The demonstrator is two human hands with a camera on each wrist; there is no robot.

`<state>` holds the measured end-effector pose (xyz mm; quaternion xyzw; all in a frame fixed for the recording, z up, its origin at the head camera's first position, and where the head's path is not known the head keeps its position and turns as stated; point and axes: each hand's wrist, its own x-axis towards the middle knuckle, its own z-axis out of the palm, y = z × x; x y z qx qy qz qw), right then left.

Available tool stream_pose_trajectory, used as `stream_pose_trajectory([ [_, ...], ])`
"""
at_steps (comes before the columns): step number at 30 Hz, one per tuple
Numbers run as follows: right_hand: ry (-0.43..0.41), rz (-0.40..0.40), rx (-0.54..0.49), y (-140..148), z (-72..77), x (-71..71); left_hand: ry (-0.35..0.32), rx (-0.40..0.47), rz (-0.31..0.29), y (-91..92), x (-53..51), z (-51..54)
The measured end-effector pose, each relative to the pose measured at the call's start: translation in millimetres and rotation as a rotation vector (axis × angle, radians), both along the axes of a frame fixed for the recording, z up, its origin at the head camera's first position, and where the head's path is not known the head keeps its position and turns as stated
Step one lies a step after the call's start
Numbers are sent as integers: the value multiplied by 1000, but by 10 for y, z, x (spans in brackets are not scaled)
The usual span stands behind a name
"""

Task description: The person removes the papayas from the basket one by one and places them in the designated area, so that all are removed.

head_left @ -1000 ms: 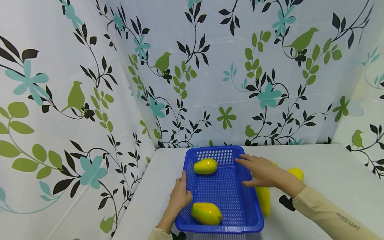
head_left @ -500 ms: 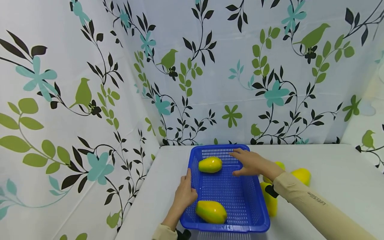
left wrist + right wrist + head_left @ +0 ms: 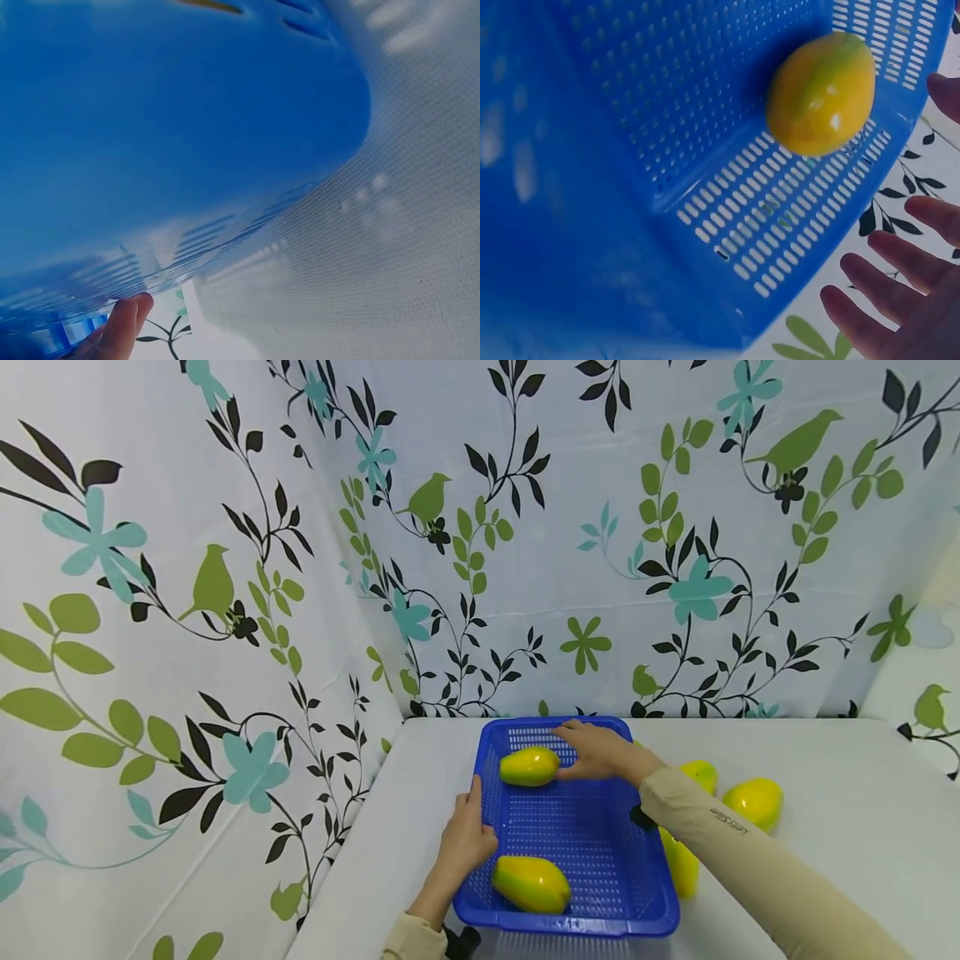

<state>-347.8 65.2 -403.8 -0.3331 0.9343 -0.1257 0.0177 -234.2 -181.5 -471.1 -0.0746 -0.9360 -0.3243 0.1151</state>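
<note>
A blue plastic basket (image 3: 570, 827) stands on the white table with two yellow-green papayas inside, one (image 3: 529, 766) near its far end and one (image 3: 532, 884) near its close end. My right hand (image 3: 600, 750) is over the far part of the basket, beside the far papaya, fingers spread and holding nothing. In the right wrist view that papaya (image 3: 822, 94) lies against the perforated wall, apart from the fingers (image 3: 900, 274). My left hand (image 3: 463, 839) rests against the basket's left side, fingers fairly straight; in the left wrist view its fingertips (image 3: 133, 311) touch the basket wall (image 3: 165, 142).
Several more yellow papayas, one of them (image 3: 754, 802) farthest right, lie on the table (image 3: 840, 860) to the right of the basket, partly behind my right sleeve. A patterned curtain (image 3: 480, 568) hangs behind and to the left of the table.
My right hand has moved left from the basket's right rim to beside the far papaya. The left hand stays at the left side. The head view has shifted slightly.
</note>
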Motion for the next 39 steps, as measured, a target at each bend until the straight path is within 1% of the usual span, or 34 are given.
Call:
stream_pose_trajectory([
  [4, -32, -14, -1, -119, -40, -62, -4, 4, 0, 19, 12, 11],
  [8, -48, -29, 9, -204, -110, -118, -3, -5, -2, 60, -4, 5],
  [14, -28, -30, 14, -275, -240, -156, -1, -19, -10, 141, -31, 14],
  [18, -24, -37, 3, -309, -332, -161, -25, -16, -12, 185, -37, 16],
  [23, -51, -52, 10, -349, -455, -160, -58, -18, -7, 206, -23, 2],
  [25, -31, -54, 10, -360, -489, -160, -55, -22, -3, 201, -16, 0],
  [31, 83, -38, 6, -396, -558, -169, -45, -26, 12, 150, 1, 24],
  [35, 89, -33, 23, -444, -586, -166, -53, -22, 27, 96, 4, 32],
  [39, 98, -19, 35, -488, -524, -142, -50, -19, 38, 28, 6, 41],
])
